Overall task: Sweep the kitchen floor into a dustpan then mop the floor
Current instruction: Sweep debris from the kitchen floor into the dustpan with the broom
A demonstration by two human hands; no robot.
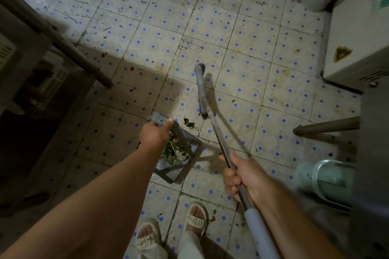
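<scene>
Two hands show: the left hand [154,135] grips the top of one dustpan [179,160], and the right hand [242,176] grips the pole of one broom [201,90]. One heap of green and orange scraps [174,151] lies in the dustpan, and one loose leaf scrap [188,123] lies on the tiled floor [252,59] beside it. Two sandalled feet [195,216] stand at the floor's near edge. Two metal legs [328,127] slant in, one from each side.
</scene>
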